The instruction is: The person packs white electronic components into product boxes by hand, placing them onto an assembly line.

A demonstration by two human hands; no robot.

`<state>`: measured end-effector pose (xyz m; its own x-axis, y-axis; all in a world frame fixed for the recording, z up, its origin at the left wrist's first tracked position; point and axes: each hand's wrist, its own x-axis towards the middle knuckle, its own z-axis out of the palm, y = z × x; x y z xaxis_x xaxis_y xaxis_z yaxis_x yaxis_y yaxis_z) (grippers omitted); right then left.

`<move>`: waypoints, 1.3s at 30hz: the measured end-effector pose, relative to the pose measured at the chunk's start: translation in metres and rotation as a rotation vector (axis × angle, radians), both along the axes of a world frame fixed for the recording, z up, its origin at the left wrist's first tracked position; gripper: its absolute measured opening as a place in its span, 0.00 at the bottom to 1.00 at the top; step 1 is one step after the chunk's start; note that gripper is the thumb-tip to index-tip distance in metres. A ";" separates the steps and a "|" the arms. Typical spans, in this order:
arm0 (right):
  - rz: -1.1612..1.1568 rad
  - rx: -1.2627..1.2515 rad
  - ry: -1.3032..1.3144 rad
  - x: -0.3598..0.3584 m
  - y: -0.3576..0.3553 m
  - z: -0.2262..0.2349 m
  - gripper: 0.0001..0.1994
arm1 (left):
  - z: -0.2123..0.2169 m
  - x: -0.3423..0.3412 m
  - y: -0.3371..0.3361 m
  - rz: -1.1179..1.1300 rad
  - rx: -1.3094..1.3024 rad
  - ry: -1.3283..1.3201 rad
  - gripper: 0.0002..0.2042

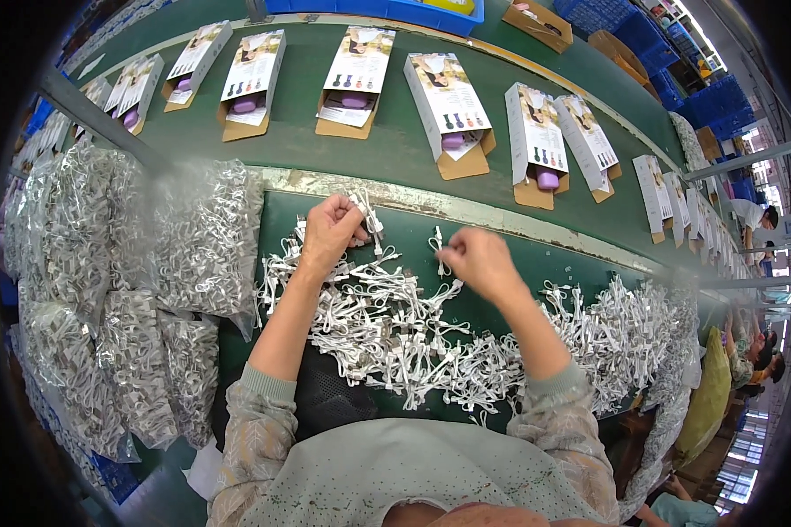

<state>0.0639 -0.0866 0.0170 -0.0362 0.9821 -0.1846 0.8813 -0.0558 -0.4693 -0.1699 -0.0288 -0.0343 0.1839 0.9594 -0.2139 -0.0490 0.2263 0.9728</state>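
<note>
My left hand [328, 233] is closed around a small bunch of coiled white cables [366, 211] that stick up past my fingers. My right hand [479, 259] pinches one white cable [439, 241] between thumb and fingers. Both hands hover over a loose heap of white cables [413, 338] spread across the green work table [492, 312]. Beyond the table edge, a green conveyor belt [395, 140] carries open product boxes [448, 110] with purple devices inside.
Clear plastic bags stuffed with white cables [193, 233] pile up at my left. More cables [628, 329] lie at the right. Blue crates [422, 10] stand behind the belt. Other people [747, 347] sit along the line at the far right.
</note>
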 end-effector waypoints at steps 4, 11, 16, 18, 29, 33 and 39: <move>-0.036 -0.016 0.050 -0.010 -0.014 -0.016 0.12 | -0.006 -0.003 0.002 -0.015 0.008 0.005 0.07; -0.175 0.307 0.157 -0.057 0.111 -0.025 0.12 | -0.013 -0.017 -0.001 0.017 -0.002 -0.032 0.06; -0.274 0.528 0.026 -0.074 0.190 -0.055 0.11 | -0.011 -0.010 -0.010 0.028 -0.044 -0.051 0.06; -0.247 0.543 -0.009 -0.065 0.198 -0.062 0.12 | -0.010 -0.005 -0.012 0.016 -0.060 -0.055 0.06; 0.142 -0.190 0.472 -0.084 0.040 -0.018 0.16 | -0.002 -0.029 -0.007 0.117 -0.011 -0.109 0.08; -0.015 -0.147 0.641 -0.130 0.028 -0.031 0.16 | -0.002 -0.065 -0.009 0.073 0.039 -0.118 0.08; -0.215 -0.283 0.972 -0.157 0.021 -0.030 0.12 | -0.010 -0.094 -0.020 -0.078 0.006 -0.110 0.14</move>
<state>-0.0933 -0.0661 -0.0129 -0.1220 0.9109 -0.3943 0.0874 -0.3858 -0.9184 -0.2641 -0.0488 -0.0442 0.2796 0.9427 -0.1822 -0.1380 0.2273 0.9640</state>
